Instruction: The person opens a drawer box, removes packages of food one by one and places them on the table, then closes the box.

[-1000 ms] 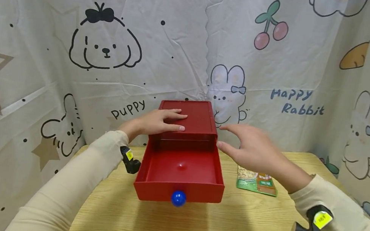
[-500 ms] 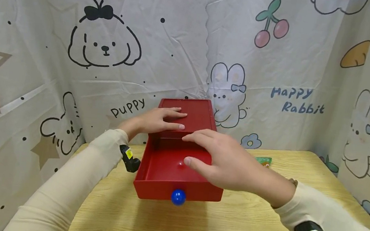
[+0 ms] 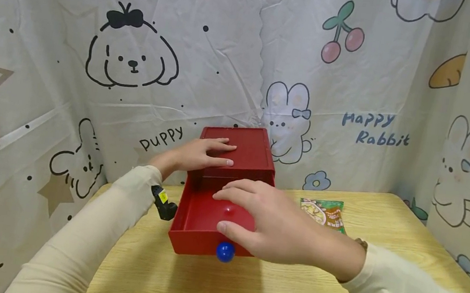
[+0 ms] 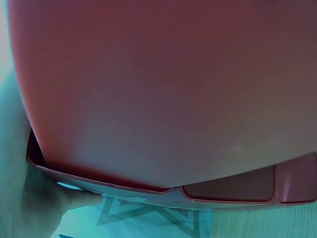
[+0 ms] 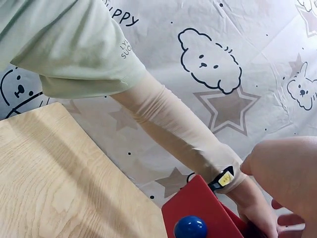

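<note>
My left hand (image 3: 196,155) rests on the top of a red plastic drawer box (image 3: 248,143), with its fingers spread. The box's drawer (image 3: 201,210) is pulled out and has a round blue knob (image 3: 225,251) on its front. Just above the right side of the drawer hovers my right hand (image 3: 271,223), thumb and fingers apart and holding nothing. It covers part of the drawer's interior. In the right wrist view the drawer's red front (image 5: 188,201) and the blue knob (image 5: 190,228) show at the bottom. A large blurred red surface (image 4: 163,89) fills most of the left wrist view.
A green and brown food packet (image 3: 331,214) lies on the wooden table (image 3: 364,238) right of the box, partly behind my right forearm. A printed white curtain (image 3: 225,44) hangs behind the table and along its sides.
My right hand has moved left and toward me, from beside the box's right edge to over the drawer. My left hand and the drawer have stayed in place.
</note>
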`<state>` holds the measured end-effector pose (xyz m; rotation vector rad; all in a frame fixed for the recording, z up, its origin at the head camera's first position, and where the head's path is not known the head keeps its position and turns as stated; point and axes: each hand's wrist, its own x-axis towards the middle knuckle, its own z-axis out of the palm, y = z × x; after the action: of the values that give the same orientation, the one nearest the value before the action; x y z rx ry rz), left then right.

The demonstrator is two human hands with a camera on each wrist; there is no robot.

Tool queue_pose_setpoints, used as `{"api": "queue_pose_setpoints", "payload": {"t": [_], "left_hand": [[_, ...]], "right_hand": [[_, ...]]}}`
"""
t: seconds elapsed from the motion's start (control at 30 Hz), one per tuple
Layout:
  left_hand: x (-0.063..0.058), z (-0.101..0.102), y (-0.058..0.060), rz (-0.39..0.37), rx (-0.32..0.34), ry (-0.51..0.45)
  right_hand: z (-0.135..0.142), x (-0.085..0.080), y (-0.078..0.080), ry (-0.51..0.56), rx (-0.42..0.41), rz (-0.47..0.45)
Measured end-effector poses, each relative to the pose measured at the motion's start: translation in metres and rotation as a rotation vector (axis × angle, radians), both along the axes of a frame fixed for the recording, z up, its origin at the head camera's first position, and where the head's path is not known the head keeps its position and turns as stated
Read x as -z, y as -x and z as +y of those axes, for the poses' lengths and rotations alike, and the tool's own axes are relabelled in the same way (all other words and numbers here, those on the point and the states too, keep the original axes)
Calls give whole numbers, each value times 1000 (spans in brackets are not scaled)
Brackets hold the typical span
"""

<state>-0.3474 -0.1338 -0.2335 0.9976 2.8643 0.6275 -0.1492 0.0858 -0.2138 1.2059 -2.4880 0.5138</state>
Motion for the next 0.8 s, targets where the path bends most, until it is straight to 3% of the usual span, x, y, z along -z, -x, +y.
{"api": "queue_pose_setpoints", "payload": {"t": [0.37, 0.53, 0.67, 0.73, 0.8], "left_hand": [[3, 0, -3, -19, -13, -16], [5, 1, -3, -29, -18, -39], [4, 1, -2, -34, -20, -42], [3, 1, -2, -27, -14, -45], [3, 0, -1, -16, -13, -43]], "right_hand": [[-5, 9, -20, 227, -230, 6], [-2, 22, -25, 345, -329, -156], [0, 32, -30, 396, -351, -274], [0, 36, -32, 415, -354, -361], [-2, 40, -34, 433, -328, -506]]}}
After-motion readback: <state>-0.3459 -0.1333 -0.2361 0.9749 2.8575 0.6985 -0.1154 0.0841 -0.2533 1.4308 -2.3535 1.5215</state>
